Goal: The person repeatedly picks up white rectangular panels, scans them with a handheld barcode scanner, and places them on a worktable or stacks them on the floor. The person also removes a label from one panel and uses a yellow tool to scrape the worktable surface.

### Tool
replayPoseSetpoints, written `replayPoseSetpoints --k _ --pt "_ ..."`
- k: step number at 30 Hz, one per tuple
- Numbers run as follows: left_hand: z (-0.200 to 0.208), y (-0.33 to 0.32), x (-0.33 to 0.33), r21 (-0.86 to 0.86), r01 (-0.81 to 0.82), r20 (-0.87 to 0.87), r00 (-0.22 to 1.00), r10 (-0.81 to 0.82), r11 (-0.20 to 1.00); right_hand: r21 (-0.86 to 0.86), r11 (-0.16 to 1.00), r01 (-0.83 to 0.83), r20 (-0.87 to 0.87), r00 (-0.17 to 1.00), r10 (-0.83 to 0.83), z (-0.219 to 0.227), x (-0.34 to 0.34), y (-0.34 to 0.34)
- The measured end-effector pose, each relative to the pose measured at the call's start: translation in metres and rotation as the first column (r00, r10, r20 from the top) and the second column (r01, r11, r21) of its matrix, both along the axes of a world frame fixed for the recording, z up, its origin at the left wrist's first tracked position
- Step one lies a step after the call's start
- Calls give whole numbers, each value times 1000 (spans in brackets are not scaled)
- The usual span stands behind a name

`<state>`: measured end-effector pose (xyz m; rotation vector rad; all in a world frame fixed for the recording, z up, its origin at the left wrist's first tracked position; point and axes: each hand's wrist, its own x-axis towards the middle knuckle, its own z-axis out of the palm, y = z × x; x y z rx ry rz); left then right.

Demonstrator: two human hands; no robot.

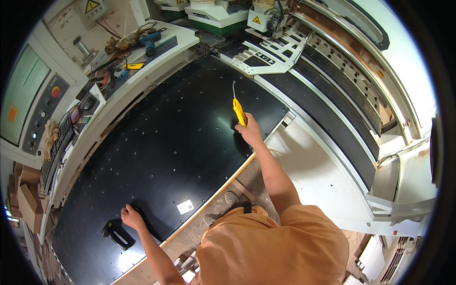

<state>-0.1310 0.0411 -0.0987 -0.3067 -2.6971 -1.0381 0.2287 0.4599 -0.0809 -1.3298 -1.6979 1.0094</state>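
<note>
My right hand (pixel 249 131) grips the handle of a yellow air blow gun (pixel 238 110), whose thin metal nozzle, hooked at its tip, points away over the black tabletop (pixel 156 142). A thin pale hose (pixel 278 152) curves beside my right forearm. My left hand (pixel 133 218) is closed just above the tabletop at the lower left; what it holds, if anything, is hidden. Close by on its left lies a black handheld scanner (pixel 118 235), apart from the fingers. A white label with a square printed code (pixel 185 206) lies flat on the black surface between my two arms.
Along the left runs a ledge with a keyboard (pixel 57 142), tools and a blue power drill (pixel 151 43) under a control screen (pixel 26 95). Machine rails and a white slotted plate (pixel 270 64) stand at the far right. Cardboard boxes (pixel 29 199) are stacked at far left.
</note>
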Motion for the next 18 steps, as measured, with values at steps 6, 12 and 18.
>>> replayPoseSetpoints --k 6,12,18 --pt "4 1 3 3 0 8 1000 0 1000 -135 989 -64 -331 944 16 -2 9 0" --pt "2 0 0 -7 2 -6 1000 -2 1000 -183 981 -59 -372 928 -14 3 11 0" --pt "0 0 -1 0 -5 -3 1000 5 1000 -174 984 -48 -336 942 -13 5 11 -2"
